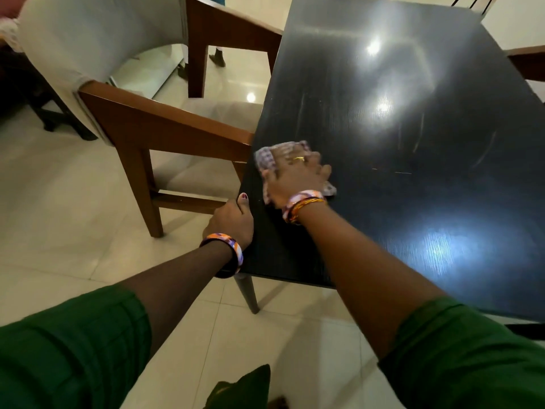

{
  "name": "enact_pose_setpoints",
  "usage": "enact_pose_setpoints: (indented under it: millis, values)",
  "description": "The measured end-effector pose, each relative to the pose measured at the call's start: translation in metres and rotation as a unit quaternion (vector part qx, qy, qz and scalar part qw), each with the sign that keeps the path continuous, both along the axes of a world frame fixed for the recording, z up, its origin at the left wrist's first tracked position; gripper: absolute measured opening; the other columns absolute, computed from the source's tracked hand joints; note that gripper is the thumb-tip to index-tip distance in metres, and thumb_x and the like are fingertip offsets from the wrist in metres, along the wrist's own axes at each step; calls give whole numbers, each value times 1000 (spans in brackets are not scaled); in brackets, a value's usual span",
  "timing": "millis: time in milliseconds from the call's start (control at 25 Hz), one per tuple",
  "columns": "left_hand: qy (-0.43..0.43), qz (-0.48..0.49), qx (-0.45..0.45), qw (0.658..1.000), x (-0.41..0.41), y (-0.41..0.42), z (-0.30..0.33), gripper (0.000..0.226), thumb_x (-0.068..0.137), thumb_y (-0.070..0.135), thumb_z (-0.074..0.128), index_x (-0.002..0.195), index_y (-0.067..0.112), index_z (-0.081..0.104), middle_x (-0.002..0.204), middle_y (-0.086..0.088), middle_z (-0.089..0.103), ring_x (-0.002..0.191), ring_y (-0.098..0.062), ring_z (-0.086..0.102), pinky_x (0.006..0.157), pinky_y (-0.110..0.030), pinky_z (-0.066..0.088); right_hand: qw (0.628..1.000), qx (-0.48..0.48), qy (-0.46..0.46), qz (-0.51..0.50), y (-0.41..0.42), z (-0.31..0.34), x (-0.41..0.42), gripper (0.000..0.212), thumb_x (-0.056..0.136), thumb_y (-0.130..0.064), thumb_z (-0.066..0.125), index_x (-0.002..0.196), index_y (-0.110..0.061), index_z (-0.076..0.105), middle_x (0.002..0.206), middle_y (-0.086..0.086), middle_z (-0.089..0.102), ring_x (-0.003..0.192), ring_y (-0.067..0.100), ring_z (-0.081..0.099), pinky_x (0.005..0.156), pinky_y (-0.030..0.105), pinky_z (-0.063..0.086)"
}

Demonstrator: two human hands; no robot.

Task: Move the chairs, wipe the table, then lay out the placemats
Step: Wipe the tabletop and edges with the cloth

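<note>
A dark glossy table (413, 143) fills the right half of the view. My right hand (298, 178) lies flat on a checked cloth (267, 156) and presses it onto the tabletop near the left edge; the hand is motion-blurred. My left hand (233, 222) grips the table's left edge near the front corner, thumb on top. A wooden armchair (165, 128) with a pale upholstered back and seat stands to the left of the table, its armrest touching the table edge. No placemats are in view.
Another wooden chair part (528, 62) shows at the right edge beyond the table. A dark piece of furniture (29, 93) stands at the far left. Pale glossy floor tiles (73, 216) surround the table. A table leg (249, 293) stands under the front corner.
</note>
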State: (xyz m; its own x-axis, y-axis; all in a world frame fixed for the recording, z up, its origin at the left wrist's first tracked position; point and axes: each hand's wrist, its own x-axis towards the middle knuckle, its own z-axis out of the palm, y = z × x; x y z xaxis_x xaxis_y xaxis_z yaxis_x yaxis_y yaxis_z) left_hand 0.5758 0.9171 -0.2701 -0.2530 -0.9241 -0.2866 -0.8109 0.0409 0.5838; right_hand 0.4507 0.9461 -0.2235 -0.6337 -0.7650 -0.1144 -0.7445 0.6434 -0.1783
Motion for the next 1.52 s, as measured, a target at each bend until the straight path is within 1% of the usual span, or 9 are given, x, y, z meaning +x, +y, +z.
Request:
enact_pose_setpoints:
  millis: [160, 320, 440, 760, 1000, 1120, 1280, 1400, 1520]
  values:
    - [-91, -71, -121, 986, -1, 3, 4, 43, 100, 35, 27, 126, 7, 46, 128, -16, 52, 118, -29, 49, 92, -40, 43, 997, 11, -7, 72, -3, -12, -19, 56, 96, -51, 26, 148, -35, 17, 158, 8, 13, 139, 37, 14, 108, 53, 16]
    - [-154, -177, -206, 950, -10, -15, 8, 56, 99, 33, 29, 148, 8, 18, 158, -12, 13, 146, -28, 12, 116, -41, 20, 986, 2, 14, -169, 53, -20, -117, 65, 92, -62, 19, 147, -30, 23, 156, 10, 18, 138, 37, 18, 108, 55, 15]
    - [-170, -187, -219, 942, -35, -38, 9, 56, 99, 33, 28, 149, 11, 17, 158, -11, 13, 147, -27, 8, 117, -42, 15, 951, -11, 2, -310, 80, -20, -169, 70, 91, -63, 18, 149, -23, 21, 157, 12, 17, 141, 39, 14, 110, 59, 10]
    - [-188, -163, -217, 944, -135, -138, 10, 50, 99, 30, 29, 139, 1, 34, 138, -21, 45, 130, -36, 39, 107, -44, 27, 947, 18, 13, -319, -10, -24, -259, 64, 95, -53, 22, 150, -22, 14, 159, 11, 9, 143, 41, 5, 111, 60, 5]
    - [27, 1, -17, 999, -183, -197, 10, 51, 103, 27, 21, 128, -8, 49, 135, -26, 49, 125, -39, 44, 102, -36, 34, 944, 3, 40, -327, -86, -22, -280, 65, 94, -52, 26, 148, -16, 22, 154, 17, 21, 140, 38, 14, 110, 56, 14]
    - [47, 30, 21, 998, -180, -196, 13, 55, 103, 33, 20, 132, -5, 46, 138, -24, 46, 127, -38, 43, 104, -35, 33, 979, -4, 40, -200, -143, -29, -219, 70, 92, -55, 25, 148, -13, 25, 153, 20, 24, 140, 38, 16, 108, 55, 13]
    - [51, 20, 37, 998, -173, -191, 19, 59, 103, 36, 18, 128, -7, 50, 136, -27, 47, 123, -38, 46, 102, -36, 33, 999, -6, 25, 47, -159, -30, -142, 55, 94, -54, 27, 147, -40, 19, 157, 5, 17, 139, 36, 14, 105, 55, 16]
    - [66, 14, 54, 996, -169, -188, 24, 60, 103, 36, 16, 122, -7, 53, 129, -26, 53, 97, -35, 55, 90, -36, 35, 998, -7, 42, -35, -122, -25, -182, 53, 94, -55, 27, 144, -37, 27, 156, 5, 20, 137, 34, 18, 105, 51, 19]
    - [75, 6, 71, 995, -169, -191, 20, 59, 102, 37, 16, 73, 4, 56, 78, -15, 56, 86, -34, 48, 77, -34, 33, 976, 33, 41, -210, -79, -24, -249, 60, 93, -57, 23, 146, -29, 26, 156, 10, 19, 139, 38, 16, 108, 55, 14]
